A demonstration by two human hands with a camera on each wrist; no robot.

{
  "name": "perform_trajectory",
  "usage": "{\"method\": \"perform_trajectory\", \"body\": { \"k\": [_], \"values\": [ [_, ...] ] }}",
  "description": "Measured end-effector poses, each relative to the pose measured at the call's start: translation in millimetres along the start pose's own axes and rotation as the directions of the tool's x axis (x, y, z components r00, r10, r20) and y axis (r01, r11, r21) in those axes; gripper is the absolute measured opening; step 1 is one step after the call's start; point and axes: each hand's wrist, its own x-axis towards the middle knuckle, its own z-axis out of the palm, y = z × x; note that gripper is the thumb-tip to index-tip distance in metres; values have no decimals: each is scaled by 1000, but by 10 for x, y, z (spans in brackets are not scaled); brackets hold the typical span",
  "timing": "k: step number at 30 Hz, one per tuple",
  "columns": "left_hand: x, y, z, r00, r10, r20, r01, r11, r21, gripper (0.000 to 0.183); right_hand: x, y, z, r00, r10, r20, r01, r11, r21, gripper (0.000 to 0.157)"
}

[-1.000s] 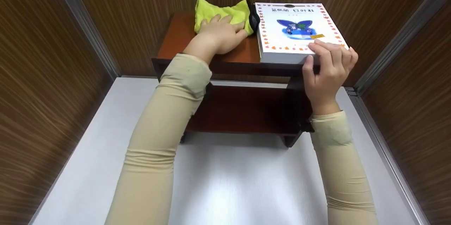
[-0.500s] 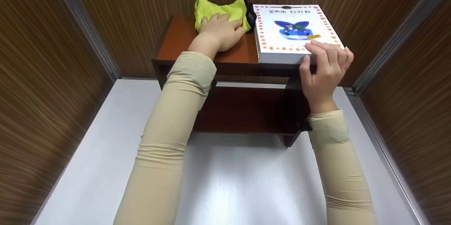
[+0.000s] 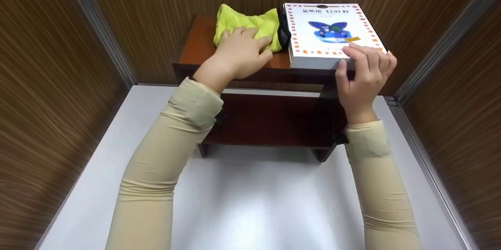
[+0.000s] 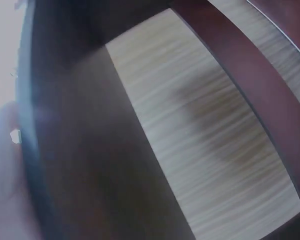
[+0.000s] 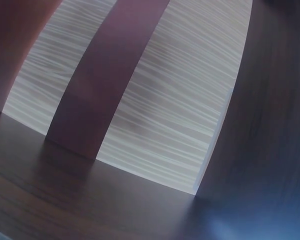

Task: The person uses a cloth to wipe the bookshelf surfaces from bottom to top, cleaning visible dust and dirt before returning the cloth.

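Observation:
In the head view my left hand [image 3: 240, 52] lies with spread, mostly straight fingers on a fuzzy yellow-green cloth [image 3: 248, 21] with a black end. The cloth is on the reddish-brown top [image 3: 195, 48] of a small two-tier shelf, left of a thick white book [image 3: 332, 19]. A blue butterfly and a border of red leaves decorate its cover. My right hand [image 3: 366, 70] grips the book's near right corner, bent fingers over the cover and thumb against its front face. Neither wrist view shows the cloth or the book; a blurred bit of hand appears at the left wrist view's left edge.
Below the top, the shelf has a dark red lower board [image 3: 270, 121]. It stands on a white surface [image 3: 250, 203], close to the wood-grain back wall [image 3: 156, 15]. Wood-grain panels [image 3: 462, 125] with metal corner rails [image 3: 98, 27] enclose both sides.
My left hand and the cloth beneath it have moved toward the shelf's front edge, after a slight shift backward earlier. My right hand and the book stay in place.

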Motion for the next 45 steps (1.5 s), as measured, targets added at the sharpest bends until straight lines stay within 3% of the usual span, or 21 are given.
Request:
{"method": "perform_trajectory", "body": {
  "k": [14,25,31,45],
  "values": [
    [-456,63,34,998,65,-15,-64,998,28,53,9,-32,-8,1000,5,-5,-5,1000,-1,30],
    [-474,173,68,1000,17,-9,-17,999,34,56,2,-30,12,1000,12,-14,-12,1000,5,30],
    [-342,179,8,998,7,60,-8,1000,10,57,15,-55,5,999,18,-32,-18,1000,7,30],
    [281,7,-115,986,-32,164,39,999,-38,56,18,-61,3,999,14,-31,-14,1000,14,29]
  ]
}}
